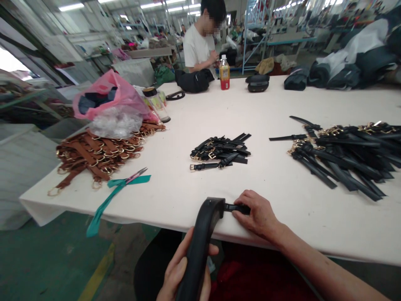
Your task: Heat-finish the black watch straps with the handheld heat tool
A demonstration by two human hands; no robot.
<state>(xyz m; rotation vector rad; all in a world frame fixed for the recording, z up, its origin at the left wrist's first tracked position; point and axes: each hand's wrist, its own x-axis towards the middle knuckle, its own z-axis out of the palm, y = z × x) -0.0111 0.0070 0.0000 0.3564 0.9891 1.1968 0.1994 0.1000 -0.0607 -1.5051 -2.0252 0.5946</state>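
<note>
Left hand: I have the fingers of my left hand (175,274) wrapped around the black curved piece (200,238), thumb on the side nearest me.
Right hand: the fingers of my right hand (258,214) are pinched on a short black strap (230,207), just over the tabletop (266,175).
Curved piece: it slants across the near edge, its bent upper end over the tabletop and its lower length out over the lap; the strap spans from that bent end to my right fingers. From up here I cannot tell how the two are joined.
Near edge: my right forearm crosses it; further left, a teal ribbon (103,207) tied at the scissors (136,174) hangs over it.
Room ahead: a stretch of bare surface lies between my hands and the small bundle of black straps (219,151), and another runs from that bundle to the drink bottle (224,76).
Room right: a wide gap separates the bundle from the large pile of black straps (354,156), with two loose ends poking into it.
Left side: brown straps (97,150) crowd towards the left edge, beside a pink bag (125,98).
Far edge: a person in a white top (199,48) is beyond it, behind a black pouch (194,80).
</note>
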